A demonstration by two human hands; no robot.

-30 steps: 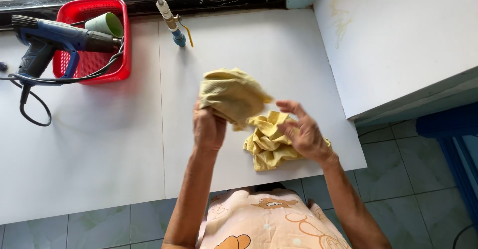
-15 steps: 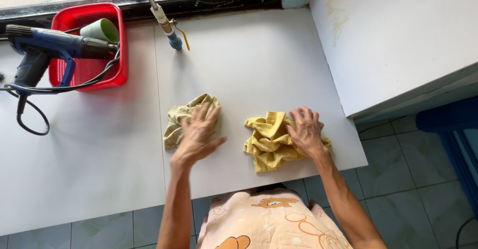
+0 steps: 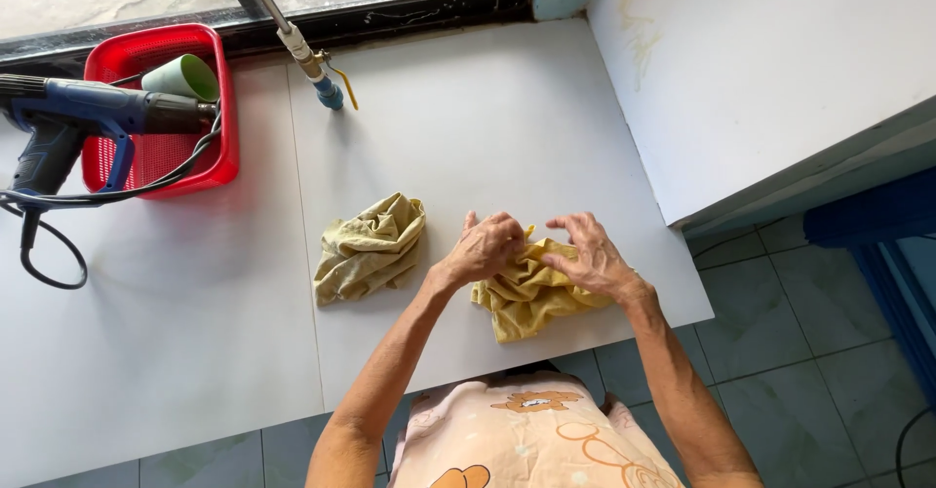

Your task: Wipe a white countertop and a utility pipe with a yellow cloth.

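head view, looking straight down. bright yellow cloth [image 3: 531, 298] lies crumpled near the front edge of the white table [image 3: 487, 127], directly before the person. both hands sit on its upper edge. left hand [image 3: 485, 247]: fingers curled inward, knuckles up, grip pinched together on a fold of the bright yellow cloth. right hand [image 3: 590, 254]: palm down, fingers arched and bent at the knuckles, fingertips pressing into the cloth, grip closed on the fabric. the two hands are just beside each other, fingertips nearly meeting, with a small raised peak of cloth between them. both forearms run up from the bottom of frame and converge toward the cloth, wrists roughly level.

left of the hands, apart from them: a second, paler yellow cloth [image 3: 370, 247], bunched in a loose heap on the table, untouched.

far left: red basket [image 3: 161, 156] holding a pale green cup [image 3: 182, 78] on its side; a blue heat gun [image 3: 83, 117] lies across the basket, black cord [image 3: 44, 239] looping onto the table. metal rod with blue end [image 3: 307, 59] stands near the window.
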